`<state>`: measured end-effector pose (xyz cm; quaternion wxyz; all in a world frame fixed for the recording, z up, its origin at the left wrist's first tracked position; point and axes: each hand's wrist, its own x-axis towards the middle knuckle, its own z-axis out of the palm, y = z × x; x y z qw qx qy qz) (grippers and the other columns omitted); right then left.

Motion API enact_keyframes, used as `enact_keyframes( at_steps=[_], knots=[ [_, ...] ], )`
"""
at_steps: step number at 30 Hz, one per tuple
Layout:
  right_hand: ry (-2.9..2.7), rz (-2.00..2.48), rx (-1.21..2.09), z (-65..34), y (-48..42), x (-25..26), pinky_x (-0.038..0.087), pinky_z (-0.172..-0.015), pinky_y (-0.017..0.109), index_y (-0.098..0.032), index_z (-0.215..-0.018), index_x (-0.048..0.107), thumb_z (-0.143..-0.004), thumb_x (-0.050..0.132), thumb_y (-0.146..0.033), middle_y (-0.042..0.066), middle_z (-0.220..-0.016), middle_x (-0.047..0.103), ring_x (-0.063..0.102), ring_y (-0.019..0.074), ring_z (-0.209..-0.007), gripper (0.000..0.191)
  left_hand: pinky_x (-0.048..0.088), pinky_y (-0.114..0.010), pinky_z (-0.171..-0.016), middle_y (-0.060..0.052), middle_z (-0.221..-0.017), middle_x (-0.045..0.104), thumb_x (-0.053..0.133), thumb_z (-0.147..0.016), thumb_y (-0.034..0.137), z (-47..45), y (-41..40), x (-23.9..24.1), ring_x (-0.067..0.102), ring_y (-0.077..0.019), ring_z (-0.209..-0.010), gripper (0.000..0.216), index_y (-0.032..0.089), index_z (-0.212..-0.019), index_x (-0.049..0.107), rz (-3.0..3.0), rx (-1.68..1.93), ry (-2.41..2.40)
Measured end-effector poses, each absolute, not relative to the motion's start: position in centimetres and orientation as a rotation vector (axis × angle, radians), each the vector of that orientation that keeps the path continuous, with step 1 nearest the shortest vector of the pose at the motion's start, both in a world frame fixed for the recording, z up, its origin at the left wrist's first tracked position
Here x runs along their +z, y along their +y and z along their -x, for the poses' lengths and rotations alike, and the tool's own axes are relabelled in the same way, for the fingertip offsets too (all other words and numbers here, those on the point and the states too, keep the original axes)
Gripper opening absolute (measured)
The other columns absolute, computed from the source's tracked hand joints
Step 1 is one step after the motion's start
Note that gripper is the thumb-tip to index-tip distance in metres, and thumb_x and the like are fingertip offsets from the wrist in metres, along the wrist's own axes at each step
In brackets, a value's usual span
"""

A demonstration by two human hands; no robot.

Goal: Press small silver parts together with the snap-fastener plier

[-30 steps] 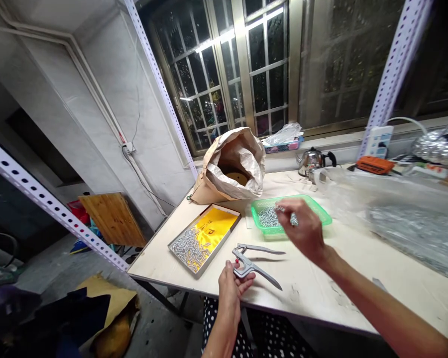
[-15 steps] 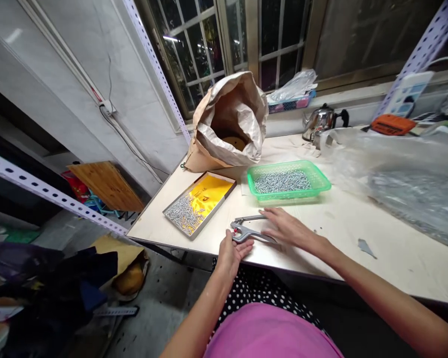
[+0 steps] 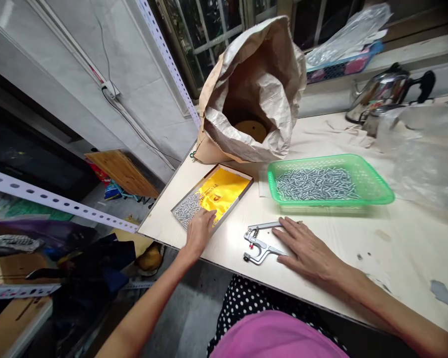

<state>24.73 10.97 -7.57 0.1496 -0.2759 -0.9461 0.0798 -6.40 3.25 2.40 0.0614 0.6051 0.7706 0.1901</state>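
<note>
My right hand [image 3: 309, 252] lies over the handle ends of silver snap pliers [image 3: 260, 252], gripping them against the tabletop. Their jaws face left and stand apart, with a spring and a small red part between the arms. My left hand [image 3: 200, 229] is at the near side of a shallow tray [image 3: 234, 203], its fingers drawn together; whatever is between the fingertips is hidden. Small silvery metal pieces [image 3: 186, 210] fill the tray's left end, beside a yellow sheet with print [image 3: 224, 188]. A green basket [image 3: 373, 191] behind my right hand holds many small metal pins [image 3: 313, 183].
A large open paper sack [image 3: 213, 127] stands at the back of the table [image 3: 328, 223]. A metal kettle [image 3: 383, 92] and clear plastic bags [image 3: 429, 144] are at the back right. A grey scrap [image 3: 444, 293] lies near the right edge. A perforated metal post [image 3: 168, 57] rises behind the table's left corner.
My left hand has left the pliers' jaw end and moved left to the tray. My right hand stays on the handles. The view has come closer and shifted.
</note>
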Motion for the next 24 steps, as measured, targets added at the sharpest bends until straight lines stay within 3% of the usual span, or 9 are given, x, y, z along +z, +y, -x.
enact_keyframes(
  at_steps=[4, 9, 16, 24],
  knots=[
    [-2.690, 0.820, 0.206, -23.9, 10.7, -7.8, 0.029, -0.110, 0.057, -0.016, -0.136, 0.051, -0.086, 0.062, -0.040, 0.023, -0.151, 0.032, 0.027, 0.0377, -0.141, 0.057, 0.045, -0.029, -0.080, -0.009, -0.100, 0.064, 0.045, -0.096, 0.021, 9.8, 6.4, 1.9, 0.055, -0.0224, -0.101, 0.026, 0.019, -0.104, 0.069, -2.105, -0.047, 2.287],
    [-2.680, 0.834, 0.195, -23.5, 10.4, -7.5, 0.028, -0.110, 0.057, -0.015, -0.134, 0.053, -0.088, 0.059, -0.042, 0.023, -0.152, 0.030, 0.025, 0.0375, -0.141, 0.053, 0.043, -0.030, -0.074, -0.009, -0.100, 0.061, 0.042, -0.095, 0.020, 10.6, 7.5, 1.2, 0.050, -0.0242, -0.100, 0.025, 0.020, -0.102, 0.067, -2.231, -0.310, 2.054],
    [-2.656, 0.854, 0.200, -23.4, 10.2, -7.6, 0.032, -0.110, 0.055, -0.017, -0.135, 0.052, -0.089, 0.058, -0.042, 0.019, -0.155, 0.027, 0.023, 0.0353, -0.143, 0.053, 0.042, -0.032, -0.081, -0.008, -0.093, 0.060, 0.038, -0.092, 0.017, 11.5, 8.4, 0.0, 0.053, -0.0217, -0.092, 0.028, 0.014, -0.088, 0.066, -2.152, -0.146, 2.068],
    [-2.630, 0.847, 0.149, -23.1, 9.8, -7.9, 0.034, -0.110, 0.053, -0.014, -0.133, 0.053, -0.091, 0.055, -0.042, 0.021, -0.154, 0.028, 0.021, 0.0358, -0.143, 0.051, 0.044, -0.030, -0.078, -0.008, -0.089, 0.064, 0.054, -0.082, 0.015, 12.7, 9.3, 0.4, 0.058, -0.0201, -0.086, 0.011, 0.015, -0.080, 0.065, -2.019, 0.150, 2.057]
  ],
)
